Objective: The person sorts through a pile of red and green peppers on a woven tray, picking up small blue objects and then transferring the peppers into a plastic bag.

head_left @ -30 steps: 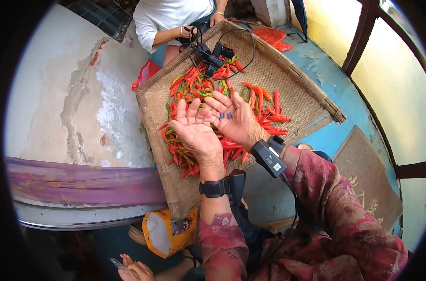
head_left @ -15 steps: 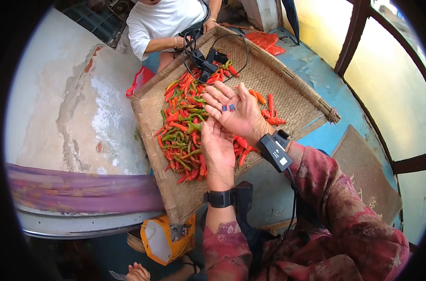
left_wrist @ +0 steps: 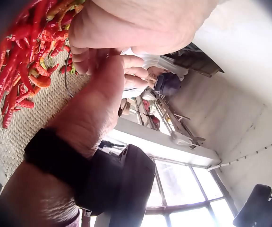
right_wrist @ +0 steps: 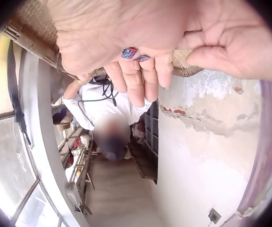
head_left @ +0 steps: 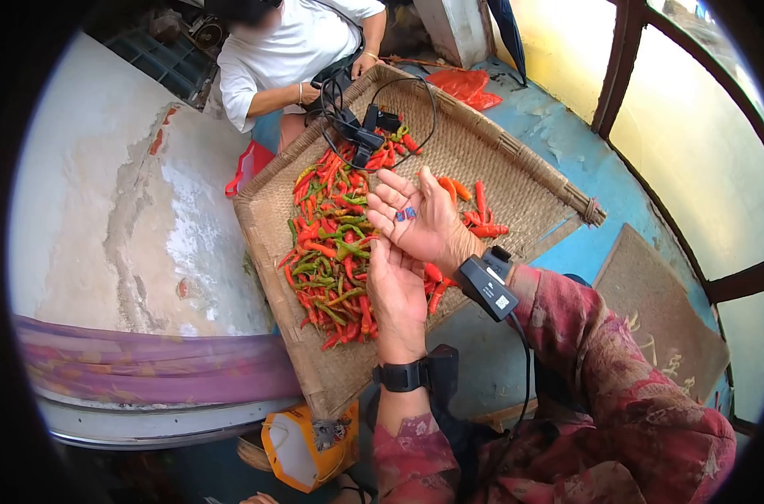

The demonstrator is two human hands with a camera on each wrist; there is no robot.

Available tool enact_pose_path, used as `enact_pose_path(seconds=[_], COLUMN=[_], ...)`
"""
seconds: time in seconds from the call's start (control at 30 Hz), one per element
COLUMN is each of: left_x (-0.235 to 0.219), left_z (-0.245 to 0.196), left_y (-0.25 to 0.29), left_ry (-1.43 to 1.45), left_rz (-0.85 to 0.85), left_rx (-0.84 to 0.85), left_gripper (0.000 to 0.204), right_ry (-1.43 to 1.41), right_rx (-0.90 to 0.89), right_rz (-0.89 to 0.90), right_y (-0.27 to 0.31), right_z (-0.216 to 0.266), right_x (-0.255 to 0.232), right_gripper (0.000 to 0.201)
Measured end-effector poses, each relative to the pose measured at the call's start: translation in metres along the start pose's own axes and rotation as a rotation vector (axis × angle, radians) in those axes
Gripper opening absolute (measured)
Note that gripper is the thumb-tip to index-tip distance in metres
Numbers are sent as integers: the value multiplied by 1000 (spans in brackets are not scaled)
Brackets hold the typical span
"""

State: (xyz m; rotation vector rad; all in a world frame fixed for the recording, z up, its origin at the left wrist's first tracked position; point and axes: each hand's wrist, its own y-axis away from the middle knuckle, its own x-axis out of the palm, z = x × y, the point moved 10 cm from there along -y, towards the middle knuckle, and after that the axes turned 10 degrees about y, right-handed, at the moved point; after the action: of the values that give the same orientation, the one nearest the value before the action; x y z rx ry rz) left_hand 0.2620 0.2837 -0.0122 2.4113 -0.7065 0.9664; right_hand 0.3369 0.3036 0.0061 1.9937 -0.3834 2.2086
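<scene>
Resting flat: right hand (head_left: 416, 220), blue bits (head_left: 405, 214) on palm | left hand (head_left: 396, 290) relaxed beneath | chillies (head_left: 331, 244), tray (head_left: 516, 160)

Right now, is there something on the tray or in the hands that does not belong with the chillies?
Yes. A black device with looped cables lies on the chillies at the far end of the woven tray. Also, two small blue pieces sit in the upturned right hand; what they are is unclear.

Woven tray (head_left: 516, 151) as landmark. Red and green chillies (head_left: 336, 244) heaped on its left half. Black cabled devices (head_left: 361, 134) at its far end. Person in white shirt (head_left: 294, 46) beyond it. Orange bag (head_left: 302, 445) below its near corner.
</scene>
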Motion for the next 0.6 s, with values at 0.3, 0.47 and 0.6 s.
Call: enact_pose_path(seconds=[0.3,0.47,0.6], left_x=[-4,-7,-7], left_z=[8,11,12], left_y=[2,1,1], left_ry=[4,11,22], left_rz=[-7,-26,-19], left_rx=[-29,-59,-46], left_gripper=[42,40,43], right_ry=[48,55,133], right_rx=[21,-1,-22], right_rz=[-105,-29,-232], right_y=[1,-1,3], right_z=[1,0,0], right_x=[-16,-9,-12], right_gripper=[56,58,59])
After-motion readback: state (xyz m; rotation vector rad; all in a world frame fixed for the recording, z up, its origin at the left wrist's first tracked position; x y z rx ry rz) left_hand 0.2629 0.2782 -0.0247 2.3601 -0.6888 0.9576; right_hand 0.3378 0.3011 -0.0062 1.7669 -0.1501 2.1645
